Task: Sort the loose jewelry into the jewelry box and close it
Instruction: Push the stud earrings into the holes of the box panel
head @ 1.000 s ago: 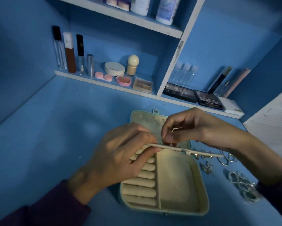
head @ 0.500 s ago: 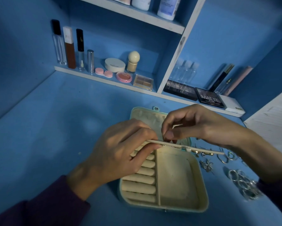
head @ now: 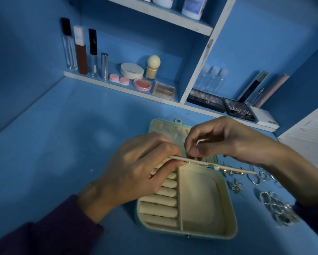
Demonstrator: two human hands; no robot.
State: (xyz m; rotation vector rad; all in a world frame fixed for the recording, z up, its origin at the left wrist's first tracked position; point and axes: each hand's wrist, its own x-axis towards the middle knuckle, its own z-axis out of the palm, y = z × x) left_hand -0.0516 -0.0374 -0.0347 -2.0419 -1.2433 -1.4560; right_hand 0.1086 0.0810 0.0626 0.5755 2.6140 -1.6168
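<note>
An open cream jewelry box (head: 226, 214) lies on the blue desk, with ring rolls (head: 160, 205) on its left and a bare compartment on its right. Its lid (head: 165, 128) lies open at the back. My left hand (head: 136, 173) pinches the left end of a thin cream flap (head: 233, 168) raised edge-on over the box. My right hand (head: 222, 140) pinches a small silver earring (head: 201, 141) just above that flap. Loose earrings (head: 235, 186), hoops (head: 259, 178) and a heap of silver rings (head: 277, 208) lie right of the box, partly hidden by my right forearm.
A white-edged shelf (head: 99, 82) at the back carries lip-gloss tubes, compacts and a small palette. Eyeshadow palettes (head: 239, 109) and a white case sit in the right cubby. White paper (head: 309, 133) lies at the far right.
Both hands have stayed at the flap, with only small finger shifts of the right hand. The view has tilted slightly.
</note>
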